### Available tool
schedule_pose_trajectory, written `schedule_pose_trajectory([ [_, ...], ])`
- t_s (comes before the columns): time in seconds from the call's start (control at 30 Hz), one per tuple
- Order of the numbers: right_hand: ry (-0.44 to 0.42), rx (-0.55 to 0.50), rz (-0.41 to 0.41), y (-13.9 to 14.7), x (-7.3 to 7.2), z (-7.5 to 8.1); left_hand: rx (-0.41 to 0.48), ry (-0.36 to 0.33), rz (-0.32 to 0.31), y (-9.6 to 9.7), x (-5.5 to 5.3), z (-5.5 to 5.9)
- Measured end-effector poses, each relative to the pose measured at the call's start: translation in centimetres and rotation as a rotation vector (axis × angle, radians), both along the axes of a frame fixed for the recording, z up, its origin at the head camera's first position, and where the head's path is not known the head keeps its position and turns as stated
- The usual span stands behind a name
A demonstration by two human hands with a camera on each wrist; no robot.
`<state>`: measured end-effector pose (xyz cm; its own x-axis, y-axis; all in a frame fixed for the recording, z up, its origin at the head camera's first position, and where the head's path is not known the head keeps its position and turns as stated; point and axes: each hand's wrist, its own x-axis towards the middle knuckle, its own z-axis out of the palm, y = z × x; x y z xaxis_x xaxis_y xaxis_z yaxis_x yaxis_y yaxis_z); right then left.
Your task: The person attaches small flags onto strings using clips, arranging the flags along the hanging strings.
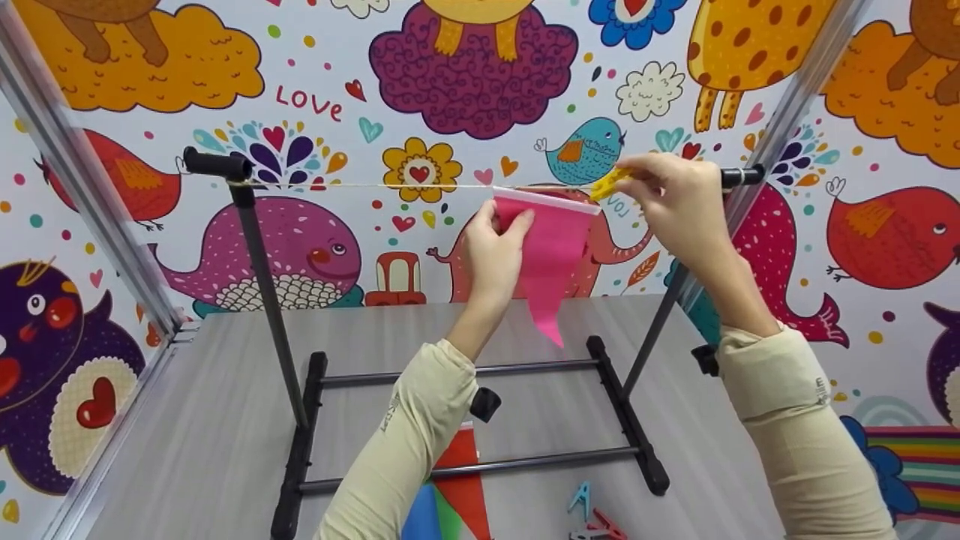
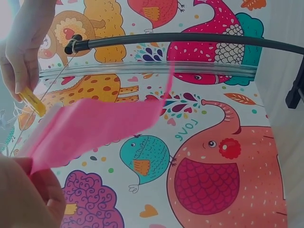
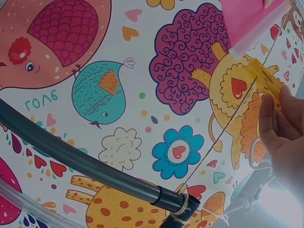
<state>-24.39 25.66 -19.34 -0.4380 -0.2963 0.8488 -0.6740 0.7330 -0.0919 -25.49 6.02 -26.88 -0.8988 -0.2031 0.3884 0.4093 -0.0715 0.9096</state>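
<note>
A pink pennant flag (image 1: 555, 240) with a white top band hangs against the thin string (image 1: 360, 185) strung across a black stand. My left hand (image 1: 495, 244) pinches the flag near its upper left corner, and the flag's tip dangles below. Between the thumb and fingers of my right hand (image 1: 679, 199) is a yellow clothespin (image 1: 611, 182), just beside the flag's upper right corner. In the right wrist view the yellow clothespin (image 3: 266, 80) overlaps the string, close to the end of the white band (image 3: 251, 42).
The black stand (image 1: 270, 300) rises from a grey table (image 1: 202, 420), its lower bars (image 1: 540, 461) crossing it. Near the front lie red (image 1: 469, 487), green and blue flags, a light-blue clothespin (image 1: 580, 497) and a red one (image 1: 609, 523). A cartoon-patterned wall stands behind.
</note>
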Motion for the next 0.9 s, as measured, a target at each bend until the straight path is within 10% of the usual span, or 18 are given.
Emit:
schedule_pose_trajectory([
  [0.9, 0.013, 0.015, -0.013, 0.2, -0.13, -0.07, 0.146, 0.083, -0.088, 1.05, -0.63, 0.32],
])
